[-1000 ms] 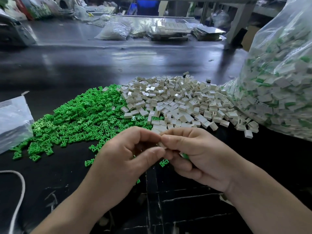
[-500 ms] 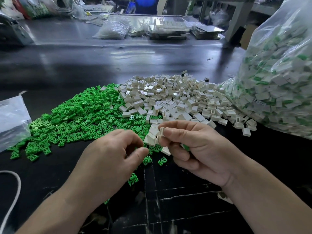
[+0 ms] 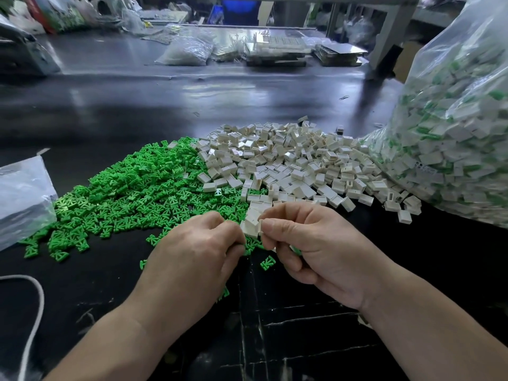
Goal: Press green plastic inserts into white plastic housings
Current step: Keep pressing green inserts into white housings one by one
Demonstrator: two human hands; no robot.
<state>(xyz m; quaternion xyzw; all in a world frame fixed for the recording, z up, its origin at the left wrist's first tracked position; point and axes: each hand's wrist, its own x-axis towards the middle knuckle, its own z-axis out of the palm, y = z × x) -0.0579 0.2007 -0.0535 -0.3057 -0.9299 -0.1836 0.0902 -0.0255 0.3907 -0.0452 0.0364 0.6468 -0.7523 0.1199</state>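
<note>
Two bare hands work low over a dark table (image 3: pixel 275 339), with a white cord (image 3: pixel 35 298) looping at the near left. The right hand (image 3: pixel 310 248) pinches a white housing (image 3: pixel 250 225) between thumb and forefinger, just above the table. A sliver of green shows under its curled fingers. The left hand (image 3: pixel 198 257) was pressed against the right a second ago, then dropped away. Now it is back beside the housing, fingers curled tight; whether it holds an insert cannot be told. This looks like one press finished and the next insert being brought to the housing. A loose insert (image 3: pixel 268 263) lies between the hands. Beyond them spreads a green insert pile (image 3: pixel 132 188) on the left, touching a white housing pile (image 3: pixel 288 166) on the right. A big clear bag (image 3: pixel 453 133) of assembled pieces stands at the far right.
</note>
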